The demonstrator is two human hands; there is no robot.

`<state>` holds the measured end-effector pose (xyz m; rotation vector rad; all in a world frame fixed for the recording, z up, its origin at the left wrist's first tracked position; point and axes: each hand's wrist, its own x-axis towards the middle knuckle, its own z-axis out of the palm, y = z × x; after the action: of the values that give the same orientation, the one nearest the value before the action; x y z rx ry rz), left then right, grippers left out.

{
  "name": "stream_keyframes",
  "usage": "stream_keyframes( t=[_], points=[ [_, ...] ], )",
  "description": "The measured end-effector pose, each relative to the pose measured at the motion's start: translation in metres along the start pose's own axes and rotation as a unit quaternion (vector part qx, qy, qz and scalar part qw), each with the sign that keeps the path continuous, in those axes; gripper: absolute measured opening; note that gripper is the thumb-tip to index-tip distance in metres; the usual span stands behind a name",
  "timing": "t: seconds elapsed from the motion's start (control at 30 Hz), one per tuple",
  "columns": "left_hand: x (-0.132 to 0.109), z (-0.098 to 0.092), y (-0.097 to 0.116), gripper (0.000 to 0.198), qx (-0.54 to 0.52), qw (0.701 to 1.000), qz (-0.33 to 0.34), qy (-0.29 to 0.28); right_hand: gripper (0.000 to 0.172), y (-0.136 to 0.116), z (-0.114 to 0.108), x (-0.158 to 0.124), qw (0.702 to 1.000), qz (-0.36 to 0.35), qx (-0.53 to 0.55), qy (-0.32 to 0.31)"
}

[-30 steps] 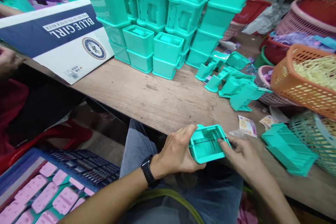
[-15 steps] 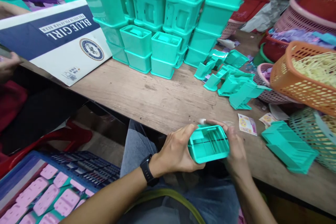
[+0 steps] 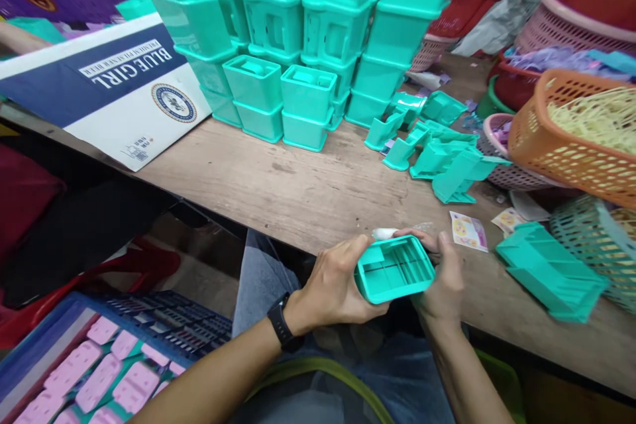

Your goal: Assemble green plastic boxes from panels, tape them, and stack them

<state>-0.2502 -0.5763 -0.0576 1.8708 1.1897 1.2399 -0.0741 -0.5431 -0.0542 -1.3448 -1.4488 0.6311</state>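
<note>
A turquoise plastic box [image 3: 395, 288], hollow with ribs inside, is tilted with its open side toward me, above the table's near edge. My left hand [image 3: 338, 278] is closed round its left end, thumb on the upper rim. At the right end is my right hand [image 3: 440, 285], somewhat blurred, its fingers reaching round the far side and its thumb raised off the rim. Beyond the box a small white piece [image 3: 385, 233] shows by the right fingertips; whether it covers a finger I cannot tell. A like turquoise part [image 3: 551, 271] lies on the table to the right.
Stacked turquoise boxes [image 3: 278, 26] rise at the back of the wooden table [image 3: 278, 192]. Loose turquoise pieces [image 3: 442, 152], a sticker sheet [image 3: 468, 230] and an orange basket [image 3: 571, 139] are rightward. A white-and-blue carton [image 3: 134, 93] stands left; a blue crate [image 3: 59, 324] holds pink-topped parts.
My right thumb has lifted away from the box's rim, and the right hand has turned slightly. More of the white piece shows. The left hand and box have barely moved.
</note>
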Motion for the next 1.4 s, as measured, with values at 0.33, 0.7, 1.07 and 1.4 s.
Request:
stream_keyframes(
  t=[0.33, 0.7, 1.07, 1.4],
  points=[
    [-0.013, 0.011, 0.023, 0.071, -0.107, 0.989, -0.046, 0.095, 0.087, -0.019, -0.006, 0.001, 0.931, 0.22, 0.282, -0.074],
    [-0.019, 0.01, 0.011, 0.083, -0.208, 0.971, -0.101, 0.066, 0.074, -0.042, -0.003, -0.004, 0.897, 0.156, 0.41, -0.056],
    [0.035, -0.031, 0.048, 0.086, 0.178, 0.974, 0.031, -0.134, 0.064, -0.033, -0.005, -0.001, 0.98, 0.041, 0.189, -0.041],
    [0.051, -0.017, 0.063, 0.05, 0.23, 0.944, -0.032, -0.235, 0.051, -0.036, -0.001, -0.008, 0.991, -0.076, 0.089, -0.058]
  ],
)
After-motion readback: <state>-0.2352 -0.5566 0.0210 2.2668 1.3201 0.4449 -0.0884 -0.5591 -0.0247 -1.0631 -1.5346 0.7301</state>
